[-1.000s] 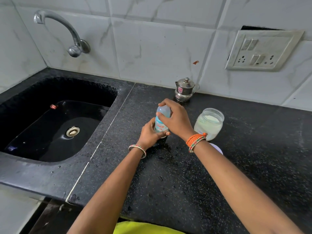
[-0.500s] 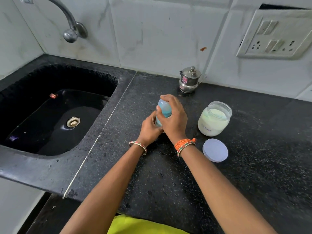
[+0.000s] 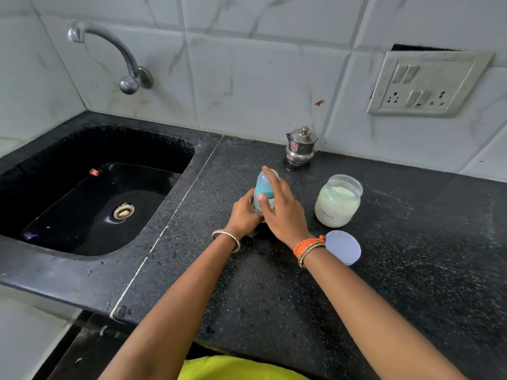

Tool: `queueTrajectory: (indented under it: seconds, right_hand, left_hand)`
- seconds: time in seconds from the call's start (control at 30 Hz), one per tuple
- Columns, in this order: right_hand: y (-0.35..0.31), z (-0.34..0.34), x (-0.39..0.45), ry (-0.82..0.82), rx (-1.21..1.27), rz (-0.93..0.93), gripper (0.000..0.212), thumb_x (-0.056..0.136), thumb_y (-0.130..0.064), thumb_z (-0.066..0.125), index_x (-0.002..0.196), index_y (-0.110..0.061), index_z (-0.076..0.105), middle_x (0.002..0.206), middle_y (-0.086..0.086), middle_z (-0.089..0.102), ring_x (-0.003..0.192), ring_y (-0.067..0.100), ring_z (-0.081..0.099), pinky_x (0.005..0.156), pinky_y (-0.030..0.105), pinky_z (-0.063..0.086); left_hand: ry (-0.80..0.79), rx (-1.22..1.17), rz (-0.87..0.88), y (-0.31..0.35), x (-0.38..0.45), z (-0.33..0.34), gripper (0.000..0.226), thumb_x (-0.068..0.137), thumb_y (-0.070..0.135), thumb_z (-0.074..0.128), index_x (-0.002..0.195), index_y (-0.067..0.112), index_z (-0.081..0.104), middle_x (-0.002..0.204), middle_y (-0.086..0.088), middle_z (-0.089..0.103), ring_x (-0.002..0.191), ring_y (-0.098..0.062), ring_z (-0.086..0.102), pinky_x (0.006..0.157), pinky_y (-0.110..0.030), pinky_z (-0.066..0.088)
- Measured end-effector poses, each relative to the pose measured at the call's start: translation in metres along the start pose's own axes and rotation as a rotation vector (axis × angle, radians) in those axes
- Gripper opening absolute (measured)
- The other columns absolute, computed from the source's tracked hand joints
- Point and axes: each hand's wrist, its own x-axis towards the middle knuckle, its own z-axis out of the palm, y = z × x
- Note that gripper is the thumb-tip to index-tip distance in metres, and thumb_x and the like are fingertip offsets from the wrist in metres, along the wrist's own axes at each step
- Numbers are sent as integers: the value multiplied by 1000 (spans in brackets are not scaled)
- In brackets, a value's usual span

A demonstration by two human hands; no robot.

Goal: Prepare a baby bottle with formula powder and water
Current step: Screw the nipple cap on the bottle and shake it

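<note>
A small baby bottle with a teal collar and a clear cap stands upright on the black counter. My left hand grips its lower body from the left. My right hand wraps over the cap and collar from the right, thumb on the teal ring. To the right stands an open clear jar of white formula powder. Its round white lid lies flat on the counter near my right wrist.
A black sink with a drain fills the left side, under a wall tap. A small steel lidded pot stands against the tiled wall behind the bottle. A switch and socket plate is on the wall at right.
My right hand has shifted on the bottle top, fingers now spread over the cap with the thumb on the teal ring. The bottle stays in place; the camera view has moved.
</note>
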Motion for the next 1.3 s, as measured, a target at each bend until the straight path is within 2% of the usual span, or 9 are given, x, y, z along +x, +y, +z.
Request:
queueTrajectory:
  seconds: [0.17, 0.27, 0.37, 0.47, 0.6, 0.87, 1.07, 1.17, 1.3]
  right_hand:
    - [0, -12, 6, -170, -38, 4, 79, 85, -24, 58, 146, -43, 12, 146, 4, 38, 118, 31, 54, 88, 42, 51]
    - [7, -14, 5, -149, 101, 62, 78, 86, -16, 58, 144, -47, 14, 145, 1, 42, 122, 25, 52, 95, 44, 49]
    - [9, -19, 13, -72, 379, 239, 78, 87, -12, 58, 137, -55, 18, 138, -2, 48, 116, 20, 56, 94, 46, 51]
    - [10, -37, 32, -24, 525, 269, 74, 88, -19, 63, 142, -46, 21, 139, -9, 42, 120, 12, 50, 94, 35, 51]
    - [0, -76, 61, -120, 692, 232, 63, 89, -17, 64, 136, -44, 32, 128, 3, 51, 116, 22, 57, 67, 26, 57]
    - [-37, -99, 86, -142, 574, -3, 104, 78, -13, 75, 147, -39, 3, 152, 6, 23, 129, 23, 44, 100, 33, 48]
    - [-49, -102, 83, -133, 493, -124, 109, 72, -14, 81, 148, -34, 6, 148, -12, 22, 116, 17, 51, 90, 28, 53]
    - [-53, -112, 83, 38, 463, -155, 98, 64, -19, 87, 140, -37, 26, 137, -21, 35, 108, 17, 55, 80, 29, 56]
    - [-68, -141, 86, 740, 1288, 86, 82, 74, -13, 79, 136, -33, 28, 137, 9, 48, 112, 30, 60, 62, 38, 58]
  left_hand:
    - [-155, 57, -19, -7, -2, -3, 64, 73, 25, 67, 131, 25, 39, 113, 3, 61, 106, -17, 57, 95, -32, 45]
    - [-100, 361, 8, -8, 6, -7, 58, 74, 37, 71, 124, 25, 46, 107, 10, 62, 105, -12, 54, 110, -47, 15]
    - [-76, 272, 34, -2, 8, -12, 60, 67, 42, 79, 119, 23, 55, 109, 6, 68, 104, -12, 60, 104, -41, 34]
    - [-57, -342, -91, 19, 7, -21, 46, 68, 25, 84, 108, 17, 62, 105, -7, 70, 93, -20, 67, 81, -31, 55]
    - [-145, -794, -195, 53, 12, -40, 39, 83, 42, 62, 108, 11, 62, 91, -10, 67, 77, -20, 66, 69, -34, 58]
    - [-403, -1126, -293, 91, 17, -41, 48, 96, 46, 28, 106, 7, 54, 67, -11, 60, 40, -13, 53, 34, -20, 45]
    - [-550, -1202, -377, 93, 12, -40, 50, 97, 45, 23, 97, 5, 54, 65, -8, 59, 40, -10, 53, 32, -18, 44]
    - [-537, -884, -312, 89, 16, -46, 48, 99, 48, 21, 110, 12, 51, 86, -11, 68, 64, -19, 66, 49, -27, 56]
    - [-287, -722, -297, 75, 29, -71, 43, 101, 44, 22, 119, 14, 45, 106, -12, 66, 86, -25, 65, 68, -38, 55]
